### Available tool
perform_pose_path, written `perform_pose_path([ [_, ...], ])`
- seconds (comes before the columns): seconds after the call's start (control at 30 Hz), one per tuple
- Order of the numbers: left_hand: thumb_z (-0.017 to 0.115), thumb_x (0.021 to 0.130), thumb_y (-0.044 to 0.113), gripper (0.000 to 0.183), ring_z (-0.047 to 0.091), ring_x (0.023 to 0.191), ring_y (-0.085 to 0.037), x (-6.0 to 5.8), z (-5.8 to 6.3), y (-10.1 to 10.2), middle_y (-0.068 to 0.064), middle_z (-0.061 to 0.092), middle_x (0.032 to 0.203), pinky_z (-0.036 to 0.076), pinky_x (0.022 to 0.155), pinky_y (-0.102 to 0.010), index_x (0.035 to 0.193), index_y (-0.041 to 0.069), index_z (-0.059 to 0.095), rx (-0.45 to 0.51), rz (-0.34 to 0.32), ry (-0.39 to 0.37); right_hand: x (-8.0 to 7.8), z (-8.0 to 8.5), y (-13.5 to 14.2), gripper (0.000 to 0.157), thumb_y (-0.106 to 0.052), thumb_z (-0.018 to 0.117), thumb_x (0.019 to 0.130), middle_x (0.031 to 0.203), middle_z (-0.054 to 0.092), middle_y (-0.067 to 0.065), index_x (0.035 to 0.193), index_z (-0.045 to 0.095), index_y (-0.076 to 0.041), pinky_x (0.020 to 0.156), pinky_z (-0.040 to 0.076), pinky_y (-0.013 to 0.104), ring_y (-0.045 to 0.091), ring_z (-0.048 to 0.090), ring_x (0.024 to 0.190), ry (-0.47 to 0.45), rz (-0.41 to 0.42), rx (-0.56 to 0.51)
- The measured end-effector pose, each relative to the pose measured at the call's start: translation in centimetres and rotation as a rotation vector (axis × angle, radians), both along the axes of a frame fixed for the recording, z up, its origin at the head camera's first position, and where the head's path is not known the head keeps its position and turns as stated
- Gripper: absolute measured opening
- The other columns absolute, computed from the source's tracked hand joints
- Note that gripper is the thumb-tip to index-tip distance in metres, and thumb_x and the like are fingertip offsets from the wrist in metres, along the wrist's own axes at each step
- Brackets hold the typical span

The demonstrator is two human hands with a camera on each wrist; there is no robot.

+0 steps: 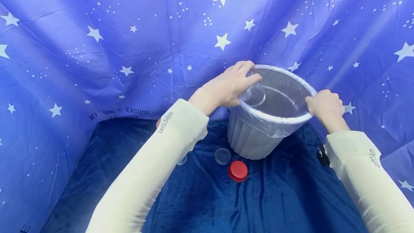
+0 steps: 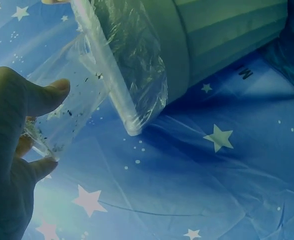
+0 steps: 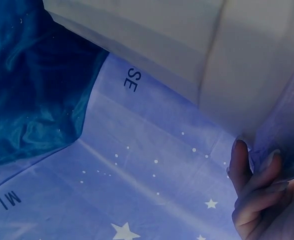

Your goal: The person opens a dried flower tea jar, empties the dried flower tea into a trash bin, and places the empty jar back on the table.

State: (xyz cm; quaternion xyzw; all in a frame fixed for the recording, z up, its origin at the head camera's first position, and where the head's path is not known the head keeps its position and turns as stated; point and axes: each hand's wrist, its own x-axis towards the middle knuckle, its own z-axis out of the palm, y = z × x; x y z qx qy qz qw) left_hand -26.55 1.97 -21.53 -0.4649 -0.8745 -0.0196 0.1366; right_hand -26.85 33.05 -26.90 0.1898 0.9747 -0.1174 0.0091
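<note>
Fingers curled around a clear cup (image 2: 72,107): that is how we see the left hand (image 1: 231,83). Small specks show through the cup's wall, and we find it tipped beside those fingers at the rim of a grey bin (image 1: 252,139), its mouth turned toward the interior. Across from them, we see the fingers of the right hand (image 1: 326,109) pinching the rim. Below the left fingers, on a dark blue cloth (image 1: 200,197), we see a clear round dish (image 1: 223,156) and, nearer us, a red round piece (image 1: 238,170).
</note>
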Motion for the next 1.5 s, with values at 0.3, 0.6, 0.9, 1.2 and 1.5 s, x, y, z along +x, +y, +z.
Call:
perform_pose_path([
  [0.3,0.065,0.079,0.000,0.059,0.040,0.134,-0.032,-0.1,0.1,-0.6,-0.012,0.040,0.137,0.042,0.106,-0.041,0.134,0.014,0.049,0.012,0.041,-0.048,0.0,0.0,0.0,0.065,-0.037,0.037,0.093,0.124,0.045,0.047,0.121,0.046,0.021,0.088,0.043,0.065,0.061,0.046,0.113,-0.002,0.000,0.003],
  [0.6,0.064,0.078,-0.001,0.059,0.040,0.134,-0.033,-0.1,0.4,-0.7,-0.012,0.040,0.137,0.043,0.105,-0.041,0.133,0.014,0.049,-0.002,0.046,-0.032,-0.2,0.0,0.1,0.066,-0.037,0.037,0.093,0.123,0.045,0.047,0.120,0.046,0.022,0.088,0.043,0.065,0.061,0.046,0.113,0.000,-0.004,0.009],
  [0.9,0.067,0.078,0.002,0.062,0.037,0.138,-0.034,-0.1,0.0,-0.9,-0.012,0.038,0.140,0.039,0.110,-0.043,0.136,0.013,0.046,-0.012,0.072,-0.031,-0.2,0.1,0.2,0.066,-0.038,0.036,0.093,0.125,0.044,0.047,0.121,0.045,0.021,0.090,0.042,0.066,0.062,0.045,0.115,-0.017,-0.007,0.013],
  [1.2,0.065,0.081,0.004,0.059,0.041,0.133,-0.032,0.0,-0.1,-1.1,-0.011,0.040,0.137,0.045,0.103,-0.042,0.136,0.015,0.046,-0.018,0.089,-0.021,-0.2,-0.1,0.2,0.064,-0.037,0.036,0.092,0.123,0.046,0.046,0.119,0.047,0.021,0.088,0.042,0.065,0.061,0.046,0.113,-0.004,-0.001,0.012],
  [1.5,0.068,0.086,0.013,0.058,0.051,0.111,-0.032,-0.2,-0.6,-1.7,-0.013,0.045,0.132,0.051,0.089,-0.042,0.139,0.018,0.046,0.016,0.165,-0.018,-0.2,-0.2,0.3,0.064,-0.038,0.036,0.093,0.124,0.045,0.046,0.119,0.047,0.020,0.089,0.041,0.065,0.062,0.046,0.114,-0.004,0.000,0.006],
])
